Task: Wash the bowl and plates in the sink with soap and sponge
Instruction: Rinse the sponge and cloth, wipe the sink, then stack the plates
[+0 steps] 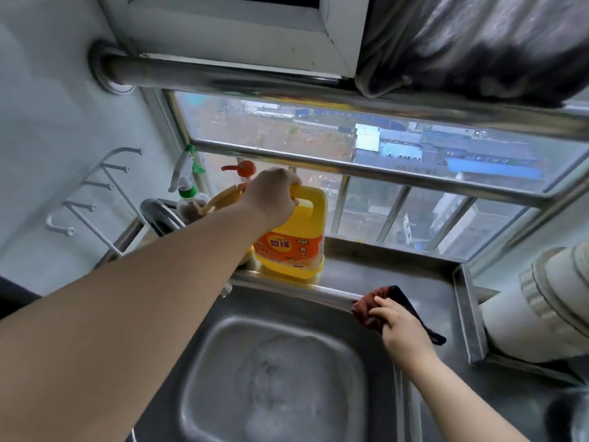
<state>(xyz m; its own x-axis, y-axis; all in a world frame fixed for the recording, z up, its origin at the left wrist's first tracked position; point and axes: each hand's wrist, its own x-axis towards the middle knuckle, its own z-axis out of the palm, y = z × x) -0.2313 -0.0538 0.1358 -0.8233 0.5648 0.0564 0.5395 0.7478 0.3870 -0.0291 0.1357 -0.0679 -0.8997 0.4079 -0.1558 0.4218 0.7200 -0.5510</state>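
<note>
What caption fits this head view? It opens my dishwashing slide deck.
Left hand grips the yellow soap jug behind the sink; right hand holds a dark red cloth.

A: Place type? Quick.

B: Home kitchen, small flat. Stainless steel sink (318,320) set in a steel surface (398,275), tap (156,212) at the back left.

A: More cues?

B: Yellow jug of dish soap (291,244) on the ledge behind the sink, a spray bottle (188,186) and a pump bottle (243,170) beside it. White wall hooks (89,193) on the left.

A: Why a flat?

B: Window (382,161) with metal bars right over the sink, looking far down on rooftops. So high up in a building. A pale duct pipe (541,301) at right.
</note>
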